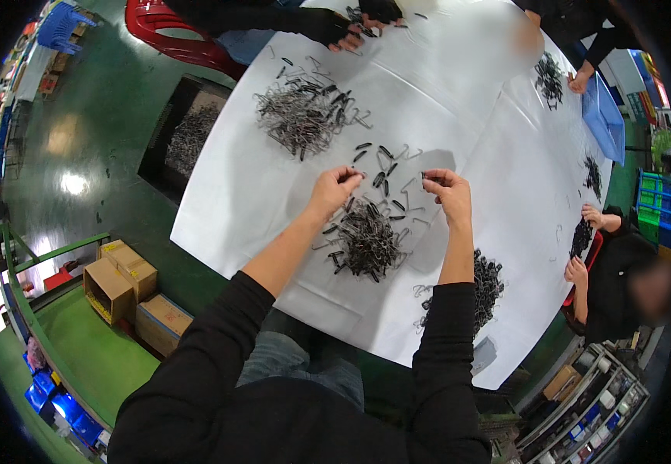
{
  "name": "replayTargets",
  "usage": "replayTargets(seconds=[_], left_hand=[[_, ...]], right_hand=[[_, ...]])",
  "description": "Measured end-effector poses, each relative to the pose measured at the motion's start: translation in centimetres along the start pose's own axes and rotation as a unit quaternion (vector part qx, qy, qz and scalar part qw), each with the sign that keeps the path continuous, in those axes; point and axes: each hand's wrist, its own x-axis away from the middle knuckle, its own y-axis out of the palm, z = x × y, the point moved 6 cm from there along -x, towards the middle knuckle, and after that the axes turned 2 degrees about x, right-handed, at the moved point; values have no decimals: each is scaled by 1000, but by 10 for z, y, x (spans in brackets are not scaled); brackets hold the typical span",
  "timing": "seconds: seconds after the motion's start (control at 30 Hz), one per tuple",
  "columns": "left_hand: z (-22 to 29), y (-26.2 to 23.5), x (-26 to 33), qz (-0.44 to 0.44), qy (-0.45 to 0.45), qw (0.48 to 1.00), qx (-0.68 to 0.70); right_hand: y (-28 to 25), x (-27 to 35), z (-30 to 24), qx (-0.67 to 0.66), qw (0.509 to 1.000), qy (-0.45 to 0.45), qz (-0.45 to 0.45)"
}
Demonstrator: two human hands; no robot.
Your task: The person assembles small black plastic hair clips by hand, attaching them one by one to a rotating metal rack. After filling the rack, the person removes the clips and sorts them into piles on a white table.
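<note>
black top (pixel 297 421); left fingers (pixel 342 172) pinched, right fingers (pixel 439 177) grip dark piece (pixel 424 176); carton (pixel 164 320) markings illegible.

From head height, we look down through a wide fisheye, close above the wearer's black sleeves (pixel 445 332), facing across the white-covered table (pixel 525 224).

On bench (pixel 521 193): first pile (pixel 368 243) between left forearm (pixel 281 251) and right forearm (pixel 457 251); second pile (pixel 301 117) beyond it, leftward; third pile (pixel 487 290) right of right forearm. Crate (pixel 158 180) off bench's left edge, parts (pixel 191 141) inside; boxes (pixel 164 325) nearer the wearer, also left. Tub (pixel 602 116) at bench's far right edge.
</note>
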Motion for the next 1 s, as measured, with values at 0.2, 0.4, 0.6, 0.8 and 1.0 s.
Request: replayTargets(seconds=[0.2, 0.4, 0.6, 0.8, 1.0], left_hand=[[53, 24, -39, 71, 231, 933, -268], [65, 51, -78, -26, 289, 854, -433], [77, 45, -74, -115, 235, 893, -366], [54, 33, -37, -248, -45, 947, 201], [35, 60, -23, -206, -40, 960, 186]], right_hand=[[-11, 5, 10, 24, 999, 2, 44], [-20, -1, 28, 73, 993, -5, 97], [-15, -8, 33, -42, 995, 17, 83], [-7, 5, 19, -138, 988, 29, 65], [25, 19, -10, -106, 991, -75, 42]])
